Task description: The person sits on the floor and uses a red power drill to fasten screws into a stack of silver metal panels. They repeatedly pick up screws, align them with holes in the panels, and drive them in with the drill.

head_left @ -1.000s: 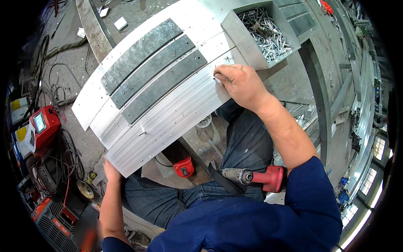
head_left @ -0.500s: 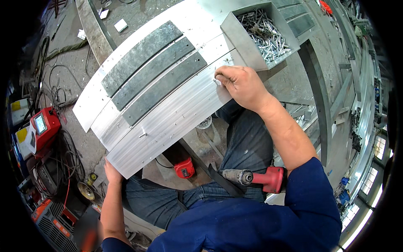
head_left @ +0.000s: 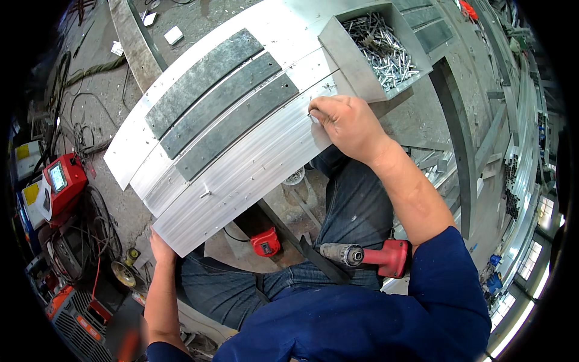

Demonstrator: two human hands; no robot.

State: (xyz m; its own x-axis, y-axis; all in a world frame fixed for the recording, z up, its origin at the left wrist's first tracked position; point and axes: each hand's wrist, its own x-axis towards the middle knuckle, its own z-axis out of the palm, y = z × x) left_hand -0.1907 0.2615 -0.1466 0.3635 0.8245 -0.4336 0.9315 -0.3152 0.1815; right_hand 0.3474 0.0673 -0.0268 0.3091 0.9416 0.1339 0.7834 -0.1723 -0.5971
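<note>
My right hand [head_left: 351, 128] is over the far right part of a pale ribbed metal panel [head_left: 241, 178], thumb and forefinger pinched on a small silver rivet [head_left: 312, 117]. With my left hand [head_left: 161, 246] I hold the panel's near left corner; some of its fingers are hidden by the edge. Another rivet [head_left: 205, 193] lies on the panel, among several small holes or bits. Beyond them, dark grey curved strips [head_left: 235, 127] lie side by side. A metal box [head_left: 353, 63] full of rivets stands just past my right hand.
A red cordless drill [head_left: 389, 258] rests across my lap. Below the panel's near edge sits a red and black boxy thing [head_left: 265, 242]. Red equipment with a screen [head_left: 63, 181] and tangled cables are at the left. A long dark curved bar [head_left: 461, 157] stands at the right.
Almost nothing differs. My right hand stays at the same spot with the rivet pinched, shifted only very slightly, and my left hand keeps its place on the corner.
</note>
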